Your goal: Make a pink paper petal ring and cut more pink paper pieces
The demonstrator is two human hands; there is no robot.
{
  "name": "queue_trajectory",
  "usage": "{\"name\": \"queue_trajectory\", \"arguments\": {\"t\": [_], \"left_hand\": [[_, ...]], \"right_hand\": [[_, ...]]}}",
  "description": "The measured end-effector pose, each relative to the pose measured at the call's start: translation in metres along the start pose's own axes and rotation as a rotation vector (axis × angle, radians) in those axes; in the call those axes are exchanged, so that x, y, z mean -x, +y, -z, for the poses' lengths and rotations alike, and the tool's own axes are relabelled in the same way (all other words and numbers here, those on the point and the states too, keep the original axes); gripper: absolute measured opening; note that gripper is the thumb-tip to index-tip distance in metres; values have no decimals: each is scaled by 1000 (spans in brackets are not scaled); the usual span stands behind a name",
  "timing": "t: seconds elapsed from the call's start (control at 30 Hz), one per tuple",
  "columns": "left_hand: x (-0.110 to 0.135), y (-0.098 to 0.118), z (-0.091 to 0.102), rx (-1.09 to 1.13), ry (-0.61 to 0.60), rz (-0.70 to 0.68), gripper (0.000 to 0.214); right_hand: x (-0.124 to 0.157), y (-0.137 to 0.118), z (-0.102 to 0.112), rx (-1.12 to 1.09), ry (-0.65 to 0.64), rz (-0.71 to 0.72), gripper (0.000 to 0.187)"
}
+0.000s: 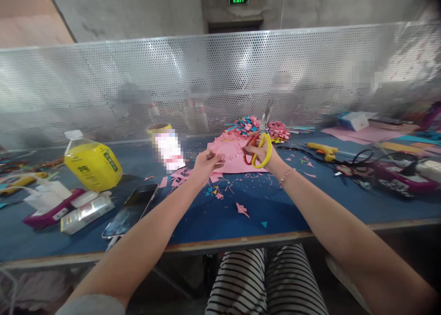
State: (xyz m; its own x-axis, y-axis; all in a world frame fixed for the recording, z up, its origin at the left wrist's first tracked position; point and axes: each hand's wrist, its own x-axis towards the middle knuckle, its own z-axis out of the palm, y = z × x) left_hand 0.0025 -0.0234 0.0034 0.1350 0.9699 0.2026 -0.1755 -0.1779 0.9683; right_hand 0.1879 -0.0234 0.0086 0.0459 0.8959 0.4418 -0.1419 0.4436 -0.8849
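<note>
My right hand (262, 150) is closed round a pair of scissors (264, 122) with one yellow and one red handle loop. Their metal blades point up and away from me. My left hand (206, 163) is closed in a pinch over the left part of a pink paper sheet (237, 167); whatever its fingertips hold is too small to make out. Fringed pink paper pieces (231, 136) lie on and behind the sheet. A heap of pink and blue cut paper (251, 123) sits behind the scissors.
Left are a yellow bottle (93, 165), a dark phone (132, 209), a lit phone (168, 149), a tape roll (160, 127) and a purple power strip (51, 214). Right are a glue gun (324, 150), cables and another power strip (403, 177). A perforated metal screen (227, 76) stands behind. Scraps litter the blue table.
</note>
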Motion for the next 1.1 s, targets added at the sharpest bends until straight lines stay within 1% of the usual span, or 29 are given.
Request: {"name": "queue_trajectory", "arguments": {"t": [0.17,0.27,0.37,0.53,0.73,0.83,0.93,1.1], "left_hand": [[0,1,0,11,9,14,23],[0,0,0,21,16,17,24],[0,1,0,19,25,36,22],[3,2,-2,2,9,56,20],[6,3,-5,-26,-16,96,22],[5,2,-5,-45,-7,86,24],[4,1,-5,-70,7,60,25],[4,-1,-3,-103,-2,41,24]], "right_hand": [[-2,3,2,-27,1,-16,53],[-1,3,1,40,-39,26,51],[0,2,-1,123,-55,55,54],[1,3,-5,157,-56,64,56],[-2,9,-3,211,-19,47,55],[-3,12,-2,239,-3,19,53],[-1,12,-3,225,-25,-10,53],[2,5,-7,179,-12,7,52]]}}
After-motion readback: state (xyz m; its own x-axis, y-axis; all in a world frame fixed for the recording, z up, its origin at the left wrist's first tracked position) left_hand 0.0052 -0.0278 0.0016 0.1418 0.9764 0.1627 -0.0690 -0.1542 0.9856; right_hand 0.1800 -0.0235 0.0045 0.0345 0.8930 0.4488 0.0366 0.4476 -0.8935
